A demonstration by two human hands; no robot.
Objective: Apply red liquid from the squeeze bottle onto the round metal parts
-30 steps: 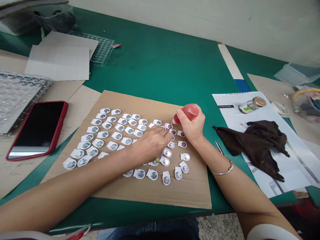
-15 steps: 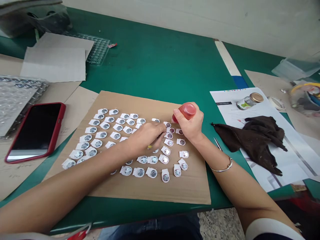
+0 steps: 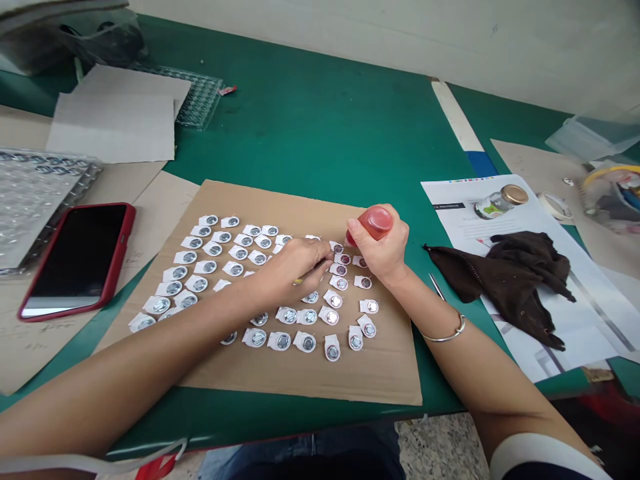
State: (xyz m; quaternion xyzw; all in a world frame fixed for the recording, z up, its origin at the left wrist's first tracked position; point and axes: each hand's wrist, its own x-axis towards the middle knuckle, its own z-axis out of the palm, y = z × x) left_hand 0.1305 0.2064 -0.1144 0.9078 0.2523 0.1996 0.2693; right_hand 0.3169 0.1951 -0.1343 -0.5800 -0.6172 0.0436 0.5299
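Note:
My right hand (image 3: 387, 247) is closed around a red squeeze bottle (image 3: 376, 222), its rounded base facing up and its lower end hidden. My left hand (image 3: 305, 263) is pinched around a thin tool with a yellowish end (image 3: 299, 281), most of it hidden by the fingers, so its exact kind cannot be told. Between the hands lies a small white tab with a round metal disc (image 3: 337, 247). Several similar tabs with silver discs (image 3: 283, 341) are laid out in rough rows on the brown cardboard sheet (image 3: 300, 383). My left forearm hides some of them.
On the left lie a red-cased phone (image 3: 75, 257), a clear plastic tray (image 3: 40, 207) and grey card (image 3: 113, 130). To the right are a dark cloth (image 3: 520, 280), a printed sheet (image 3: 453, 217), a small glass jar (image 3: 500, 202) and a thin metal tool (image 3: 437, 287).
The view has shifted slightly. My left hand has tipped a little over the tab at its fingertips. My right hand keeps the red bottle in nearly the same place.

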